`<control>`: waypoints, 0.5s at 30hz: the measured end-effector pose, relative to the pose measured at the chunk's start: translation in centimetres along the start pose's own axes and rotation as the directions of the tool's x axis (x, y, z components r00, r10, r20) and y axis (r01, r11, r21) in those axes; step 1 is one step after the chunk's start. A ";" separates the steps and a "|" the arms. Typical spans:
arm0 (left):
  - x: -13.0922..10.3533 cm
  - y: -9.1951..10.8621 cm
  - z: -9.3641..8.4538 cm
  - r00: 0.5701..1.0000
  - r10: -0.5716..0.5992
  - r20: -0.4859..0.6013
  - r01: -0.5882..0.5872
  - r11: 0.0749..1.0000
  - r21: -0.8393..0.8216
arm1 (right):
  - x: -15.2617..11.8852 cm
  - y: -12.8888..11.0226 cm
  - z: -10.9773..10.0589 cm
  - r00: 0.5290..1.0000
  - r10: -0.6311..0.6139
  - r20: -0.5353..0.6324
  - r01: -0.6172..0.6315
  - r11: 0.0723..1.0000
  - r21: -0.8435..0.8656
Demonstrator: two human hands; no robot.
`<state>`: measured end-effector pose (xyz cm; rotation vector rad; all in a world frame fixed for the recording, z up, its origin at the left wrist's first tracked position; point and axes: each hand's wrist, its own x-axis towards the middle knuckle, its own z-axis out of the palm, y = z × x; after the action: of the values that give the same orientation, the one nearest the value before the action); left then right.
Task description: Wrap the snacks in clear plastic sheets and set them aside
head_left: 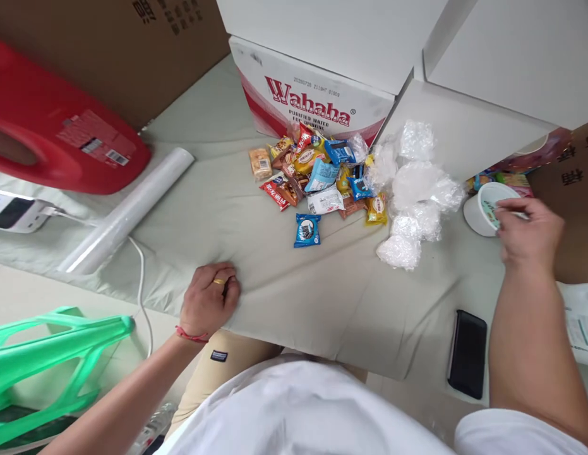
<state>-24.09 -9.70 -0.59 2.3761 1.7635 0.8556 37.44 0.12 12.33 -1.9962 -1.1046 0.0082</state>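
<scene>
My left hand (209, 298) rests as a loose fist on the grey-green cloth (256, 278) near its front edge, holding nothing; a ring and a red wrist string show. My right hand (528, 232) is at the far right, its fingers pinching the rim of a white roll of labels (483, 208). Between the hands, farther back, lies a pile of small wrapped snacks (317, 177), with one blue packet (307, 230) lying apart in front. Crumpled clear plastic bags (414, 196) sit just left of the roll.
A white Wahaha carton (312, 101) and white boxes stand at the back. A roll of clear film (126, 212) lies at left beside a red jug (57, 133) and a charger. A black phone (468, 354) lies at front right. A green stool (47, 354) is at lower left.
</scene>
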 end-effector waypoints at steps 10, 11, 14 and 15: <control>-0.1 0.1 0.4 0.998 -0.052 0.019 0.052 0.999 0.002 | -11.6 -3.0 2.4 0.625 -0.383 0.680 0.401 0.905 0.141; -0.1 0.1 0.4 0.999 -0.048 0.017 0.048 0.999 -0.001 | -12.0 -3.1 2.7 0.681 -0.380 0.625 0.388 0.912 0.131; -0.1 0.1 0.3 0.999 -0.044 0.003 0.044 0.999 -0.023 | -12.7 -4.0 2.3 0.843 -0.305 0.442 0.261 0.952 0.159; -0.1 0.1 0.3 0.999 -0.054 0.002 0.054 0.998 -0.030 | -12.9 -4.3 2.0 0.855 -0.306 0.419 0.259 0.952 0.166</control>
<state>-23.85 -9.75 -0.83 2.2992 1.7921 0.8667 25.81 -6.52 9.21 -1.7616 -1.6473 0.3749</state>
